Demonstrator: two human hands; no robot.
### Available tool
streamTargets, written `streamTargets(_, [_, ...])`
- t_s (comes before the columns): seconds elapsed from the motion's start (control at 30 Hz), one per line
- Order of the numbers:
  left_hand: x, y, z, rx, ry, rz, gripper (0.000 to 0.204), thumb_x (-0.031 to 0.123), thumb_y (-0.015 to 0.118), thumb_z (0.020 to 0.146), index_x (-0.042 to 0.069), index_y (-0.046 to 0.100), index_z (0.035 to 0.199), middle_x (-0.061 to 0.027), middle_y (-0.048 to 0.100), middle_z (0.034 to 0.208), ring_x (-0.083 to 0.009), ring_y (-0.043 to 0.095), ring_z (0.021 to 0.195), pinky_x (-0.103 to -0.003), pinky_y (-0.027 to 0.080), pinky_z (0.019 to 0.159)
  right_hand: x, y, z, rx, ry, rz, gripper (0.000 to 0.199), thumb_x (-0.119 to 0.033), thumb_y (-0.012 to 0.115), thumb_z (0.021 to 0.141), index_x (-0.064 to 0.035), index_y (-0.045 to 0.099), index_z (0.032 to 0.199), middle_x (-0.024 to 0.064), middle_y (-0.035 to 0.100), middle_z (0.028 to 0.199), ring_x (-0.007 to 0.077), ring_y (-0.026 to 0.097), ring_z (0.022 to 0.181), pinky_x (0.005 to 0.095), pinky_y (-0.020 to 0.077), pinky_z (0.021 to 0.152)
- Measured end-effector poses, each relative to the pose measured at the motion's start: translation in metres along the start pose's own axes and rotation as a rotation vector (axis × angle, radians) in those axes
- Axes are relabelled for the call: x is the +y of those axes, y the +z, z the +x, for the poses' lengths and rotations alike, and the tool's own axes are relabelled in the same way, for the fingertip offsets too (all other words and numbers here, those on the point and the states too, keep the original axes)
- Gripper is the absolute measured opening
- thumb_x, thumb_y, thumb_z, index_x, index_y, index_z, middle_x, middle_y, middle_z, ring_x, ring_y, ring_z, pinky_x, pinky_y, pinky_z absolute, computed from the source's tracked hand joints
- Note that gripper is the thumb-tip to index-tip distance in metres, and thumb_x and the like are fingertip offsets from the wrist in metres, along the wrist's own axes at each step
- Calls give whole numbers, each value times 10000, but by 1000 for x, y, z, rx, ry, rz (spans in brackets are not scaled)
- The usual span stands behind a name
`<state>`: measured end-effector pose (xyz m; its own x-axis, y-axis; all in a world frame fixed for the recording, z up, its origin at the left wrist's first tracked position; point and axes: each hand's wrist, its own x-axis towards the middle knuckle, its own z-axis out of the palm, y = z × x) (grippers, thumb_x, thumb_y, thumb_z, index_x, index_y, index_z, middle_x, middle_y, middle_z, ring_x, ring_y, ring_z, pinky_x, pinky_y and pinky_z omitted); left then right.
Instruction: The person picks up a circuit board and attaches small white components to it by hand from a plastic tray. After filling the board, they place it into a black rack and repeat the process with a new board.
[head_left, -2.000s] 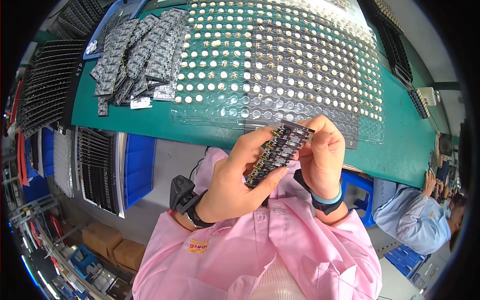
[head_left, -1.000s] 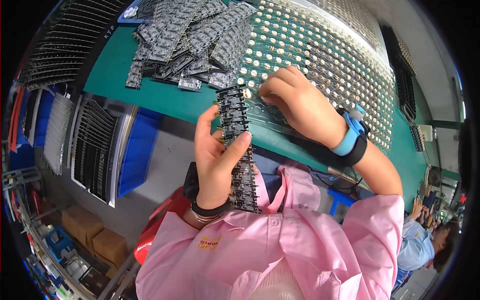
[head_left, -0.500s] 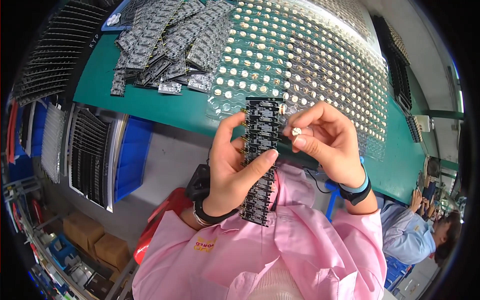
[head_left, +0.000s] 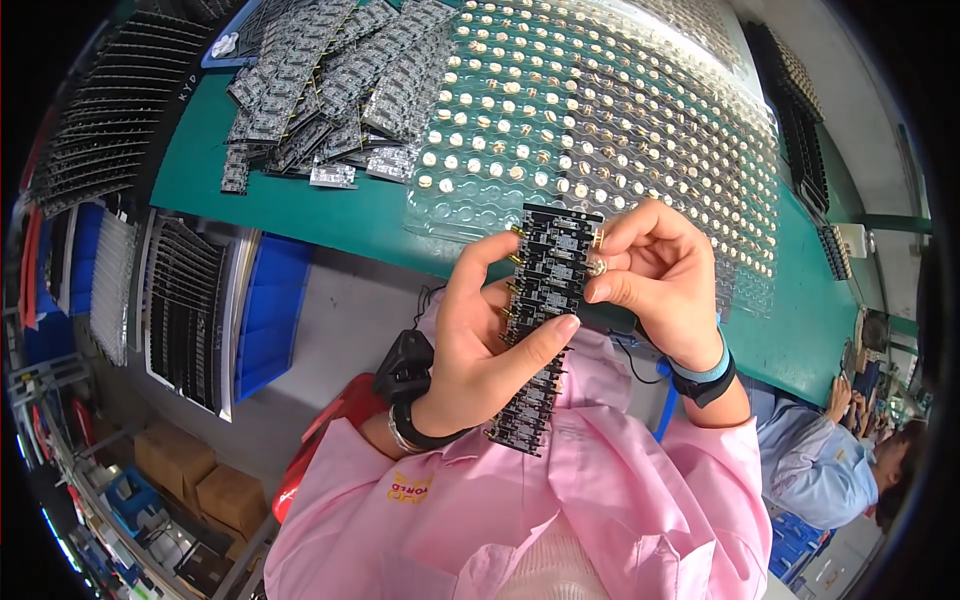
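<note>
A long black circuit board panel [head_left: 556,262] stands tilted in front of my chest, its top end leaning right. My left hand [head_left: 468,345] is closed around it, thumb across the front and fingers behind the left edge, where small yellow pins stick out. With thumb and index finger, my right hand [head_left: 665,285] pinches a small round whitish component [head_left: 597,266] against the panel's upper right edge. Another small pale part [head_left: 598,238] sits at that edge just above. My right fingertips partly hide where component and board meet.
Clear plastic trays [head_left: 480,215] with rows of round components cover the green table [head_left: 300,222]. A heap of circuit board panels [head_left: 330,85] lies at the back left. Blue bins [head_left: 270,315] and racked boards [head_left: 185,310] stand lower left. A co-worker [head_left: 815,465] sits at the right.
The panel's upper end has swung right, so it leans more. My right hand has brought the round component from just beside the panel to its right edge.
</note>
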<state>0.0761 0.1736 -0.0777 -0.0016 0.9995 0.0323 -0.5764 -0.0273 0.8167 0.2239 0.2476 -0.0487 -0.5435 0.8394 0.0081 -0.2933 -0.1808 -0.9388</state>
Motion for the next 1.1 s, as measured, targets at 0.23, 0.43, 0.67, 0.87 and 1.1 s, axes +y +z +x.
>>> streamTargets(0.23, [-3, -2, 0, 0, 45, 25, 538, -70, 548, 757, 2, 230, 1185, -117, 554, 941, -75, 534, 772, -177, 423, 624, 0, 6, -3, 67, -18, -74, 157, 112, 602, 692, 71, 528, 823, 127, 572, 851, 151, 592, 748, 246, 509, 696])
streamTargets(0.43, [-1, -2, 2, 36, 40, 10, 540, -65, 550, 755, 2, 230, 1185, -122, 549, 955, -84, 536, 794, -181, 426, 630, 1, 8, -2, 102, 0, -110, 138, 90, 596, 711, 69, 531, 832, 129, 577, 843, 144, 587, 750, 232, 499, 692])
streamTargets(0.67, [2, -12, -1, 94, 58, -31, 555, -67, 561, 743, -3, 236, 1188, -119, 545, 958, -94, 540, 799, -189, 429, 640, -4, 21, 11, 98, 68, -175, 82, 33, 586, 747, 50, 545, 816, 89, 584, 842, 102, 564, 746, 225, 479, 656])
streamTargets(0.87, [18, -38, -3, 310, 109, -24, 551, -65, 560, 737, -1, 250, 1188, -107, 543, 950, -85, 530, 757, -185, 417, 637, -5, 19, 64, -124, -220, -891, 119, 25, 580, 729, -15, 563, 839, 66, 565, 827, 141, 535, 738, 251, 439, 622])
streamTargets(1.1, [20, -48, -7, 382, 142, -41, 550, -63, 550, 737, 5, 246, 1191, -101, 537, 935, -74, 512, 720, -175, 405, 606, 35, 28, 107, -418, -558, -1305, 87, -2, 580, 688, -54, 595, 756, 73, 525, 767, 237, 487, 734, 310, 405, 665])
